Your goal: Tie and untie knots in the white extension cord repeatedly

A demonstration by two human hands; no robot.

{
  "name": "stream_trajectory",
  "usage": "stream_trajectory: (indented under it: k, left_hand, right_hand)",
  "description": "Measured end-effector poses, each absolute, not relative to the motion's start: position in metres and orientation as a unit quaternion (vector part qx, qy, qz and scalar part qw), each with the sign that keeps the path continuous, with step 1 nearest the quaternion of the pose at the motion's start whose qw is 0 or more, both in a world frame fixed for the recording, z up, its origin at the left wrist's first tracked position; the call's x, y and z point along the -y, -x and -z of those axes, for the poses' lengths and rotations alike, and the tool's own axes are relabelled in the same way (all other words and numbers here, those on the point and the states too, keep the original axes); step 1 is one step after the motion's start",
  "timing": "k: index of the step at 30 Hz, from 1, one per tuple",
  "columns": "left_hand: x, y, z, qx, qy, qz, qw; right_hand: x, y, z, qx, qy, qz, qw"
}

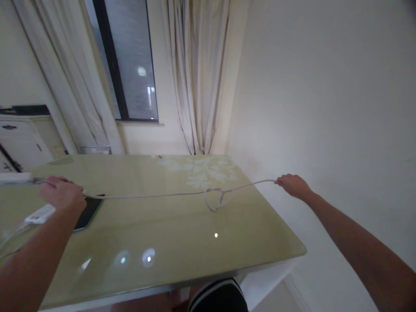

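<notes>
"Right fingers (283, 179) holding what?"
"A thin white cable (146, 196), pinched; the left fingers (52, 184) close round it too, stretched above the glossy pale-green table (169, 242)."
"How far along?"
"Seemingly partway: the left stretch runs straight, but one loose, tangled loop (214, 210) remains right of centre."

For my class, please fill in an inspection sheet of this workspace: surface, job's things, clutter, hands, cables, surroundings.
Surface: glossy green tabletop with pale floral pattern toward the far right corner; light reflections.
Job's things: white cable, stretched between left hand and right hand, looped nearer the right; knotted or not, cannot tell.
Clutter: dark flat device and white block, both partly hidden by the left arm.
Hands: both closed on the cable.
Other cables: thin cords at left, running out of frame.
Surroundings: window, curtains, cabinet, wall.
</notes>
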State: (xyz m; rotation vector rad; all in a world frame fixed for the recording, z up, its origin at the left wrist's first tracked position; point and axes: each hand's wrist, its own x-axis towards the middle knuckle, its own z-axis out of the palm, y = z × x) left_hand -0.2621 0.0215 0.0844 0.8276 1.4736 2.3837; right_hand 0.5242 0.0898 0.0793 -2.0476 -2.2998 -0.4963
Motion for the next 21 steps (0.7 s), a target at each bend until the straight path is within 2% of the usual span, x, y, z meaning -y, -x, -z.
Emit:
stream_trajectory:
  k: [2, 4, 7, 10, 12, 15, 21]
  left_hand:
    - [-0.019, 0.253, -0.092, -0.607, -0.293, -0.735, -0.073]
    - [-0.02, 0.241, -0.105, -0.651, -0.356, -0.648, -0.174]
    - [-0.024, 0.214, -0.125, -0.644, -0.444, -0.581, -0.223]
    - [-0.031, 0.172, -0.127, -0.646, -0.466, -0.57, -0.202]
    - [-0.035, 0.133, -0.116, -0.632, -0.476, -0.599, -0.12]
    - [-0.043, 0.067, -0.086, -0.56, -0.516, -0.647, 0.035]
    - [-0.059, -0.027, -0.027, -0.459, -0.593, -0.638, 0.172]
  right_hand:
    - [-0.109, -0.497, -0.095, 0.701, 0.697, 0.133, 0.077]
    - [-0.127, -0.462, -0.114, 0.665, 0.71, 0.11, 0.206]
    - [-0.148, -0.404, -0.133, 0.607, 0.669, 0.064, 0.426]
    - [-0.155, -0.343, -0.127, 0.546, 0.602, -0.045, 0.58]
    - [-0.151, -0.302, -0.106, 0.533, 0.57, -0.131, 0.612]
    - [-0.136, -0.243, -0.057, 0.56, 0.541, -0.225, 0.585]
    - [-0.09, -0.174, 0.023, 0.65, 0.493, -0.264, 0.515]
